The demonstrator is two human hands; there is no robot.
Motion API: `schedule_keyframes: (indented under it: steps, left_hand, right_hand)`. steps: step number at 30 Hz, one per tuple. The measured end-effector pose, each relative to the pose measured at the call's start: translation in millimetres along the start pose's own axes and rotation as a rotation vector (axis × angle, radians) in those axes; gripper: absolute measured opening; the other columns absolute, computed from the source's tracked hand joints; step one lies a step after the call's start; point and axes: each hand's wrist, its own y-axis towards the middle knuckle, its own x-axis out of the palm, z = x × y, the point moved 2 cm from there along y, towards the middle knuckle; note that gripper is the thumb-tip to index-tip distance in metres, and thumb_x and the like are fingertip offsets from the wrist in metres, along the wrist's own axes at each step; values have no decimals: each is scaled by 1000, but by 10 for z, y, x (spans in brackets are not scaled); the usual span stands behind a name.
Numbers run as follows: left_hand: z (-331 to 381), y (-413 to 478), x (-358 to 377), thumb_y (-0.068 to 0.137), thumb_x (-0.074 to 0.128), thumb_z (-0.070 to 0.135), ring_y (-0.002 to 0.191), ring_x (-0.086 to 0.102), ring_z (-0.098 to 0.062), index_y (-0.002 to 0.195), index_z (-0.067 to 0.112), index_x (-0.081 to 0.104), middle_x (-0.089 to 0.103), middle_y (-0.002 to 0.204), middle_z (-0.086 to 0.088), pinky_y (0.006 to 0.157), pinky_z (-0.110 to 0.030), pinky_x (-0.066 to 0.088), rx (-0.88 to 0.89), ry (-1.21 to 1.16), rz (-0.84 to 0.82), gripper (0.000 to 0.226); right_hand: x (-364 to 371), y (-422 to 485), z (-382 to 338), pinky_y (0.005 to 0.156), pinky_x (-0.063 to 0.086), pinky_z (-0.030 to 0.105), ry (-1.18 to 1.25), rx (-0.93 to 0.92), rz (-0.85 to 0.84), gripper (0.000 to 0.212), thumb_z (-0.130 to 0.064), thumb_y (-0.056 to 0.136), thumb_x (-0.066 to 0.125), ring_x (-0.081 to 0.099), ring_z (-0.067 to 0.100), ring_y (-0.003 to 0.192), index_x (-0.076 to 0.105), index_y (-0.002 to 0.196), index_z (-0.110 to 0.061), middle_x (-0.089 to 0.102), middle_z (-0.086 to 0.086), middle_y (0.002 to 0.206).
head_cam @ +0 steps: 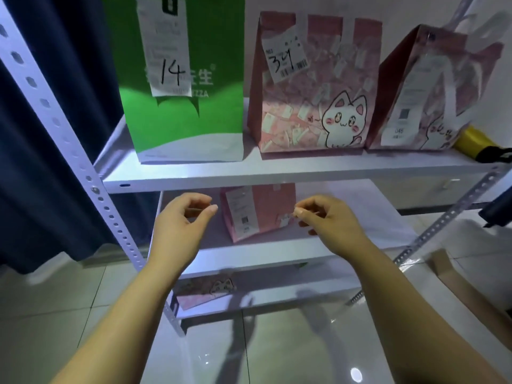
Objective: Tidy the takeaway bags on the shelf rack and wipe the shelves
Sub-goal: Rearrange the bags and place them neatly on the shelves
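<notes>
In the head view, a small pink paper bag (250, 210) stood upright on the middle shelf (263, 260), set back from the front lip, between the two raised hands. The left hand (181, 221) hung just left of it, fingers loosely curled, thumb and forefinger apart, holding nothing. The right hand (329, 225) was curled too, its thumb and forefinger tips close together at the bag's right edge; whether they pinched it could not be told.

The bag looked light and thin-walled, likely to crumple if squeezed, so a flat grip on both side panels or under the base seemed safest. On the shelf above stood a green bag (180, 79) and two pink cat bags (313, 87), (432, 92).
</notes>
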Motion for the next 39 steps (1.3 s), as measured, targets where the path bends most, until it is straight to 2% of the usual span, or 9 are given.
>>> schedule_keyframes:
  steps: [6,12,17,20,23,30,35,38,39]
  left_hand:
    - [-10,-335,532,83,67,29,82,60,1,91,30,65,65,87,18,67,-14,43,-105,75,24,8]
    - [-103,-797,1185,85,65,26,79,59,-2,82,35,60,63,85,16,60,-15,42,-231,138,-28,11]
    - [-261,-990,1457,86,64,27,83,61,-7,91,27,64,66,90,8,72,-28,51,-333,181,-50,5]
    - [-374,-942,1538,86,64,27,83,61,-6,89,30,62,65,88,11,72,-27,49,-354,192,-60,5]
    - [-589,-816,1610,86,64,27,81,61,-4,87,31,62,65,86,14,64,-18,46,-342,186,-63,4]
    - [-1427,-385,1899,85,65,28,78,58,-2,89,31,61,62,85,16,56,-12,40,-251,252,-15,6]
    - [-2022,-128,2114,84,67,27,78,57,2,92,26,61,61,84,17,62,-12,38,-130,301,48,10]
    - [-2326,17,2224,83,68,28,84,59,-7,103,20,61,63,93,7,74,-19,42,-58,310,125,22]
    - [-2413,63,2256,83,68,28,88,58,-9,108,19,59,61,100,5,78,-22,42,-33,326,156,28]
  right_hand:
    - [-364,-56,457,71,50,27,-110,8,-85,12,-33,89,59,60,7,78,60,77,-36,63,-14,79]
    - [-635,-100,947,66,44,22,-121,24,-161,8,-34,89,58,57,6,77,63,84,-30,62,-13,81]
    - [-656,-118,1321,67,44,21,-131,76,-193,10,-34,88,59,58,5,81,65,88,-26,64,-13,86]
    - [-579,-45,1516,68,45,23,-112,107,-194,6,-33,87,60,59,6,81,65,85,-29,64,-13,86]
    - [-446,100,1763,66,45,21,-118,117,-160,7,-32,87,60,59,4,80,64,82,-31,64,-15,85]
    - [105,620,2521,64,40,16,-177,66,-71,7,-30,88,58,56,-1,77,63,84,-28,60,-20,82]
    - [496,956,3022,60,39,15,-148,5,1,7,-28,89,59,56,2,74,62,82,-27,61,-16,80]
    - [703,1148,3244,65,41,20,-108,-36,61,3,-28,88,60,57,4,79,57,88,-29,60,-16,86]
    - [762,1215,3302,69,42,22,-88,-53,89,8,-28,88,61,57,5,82,55,93,-29,59,-14,91]
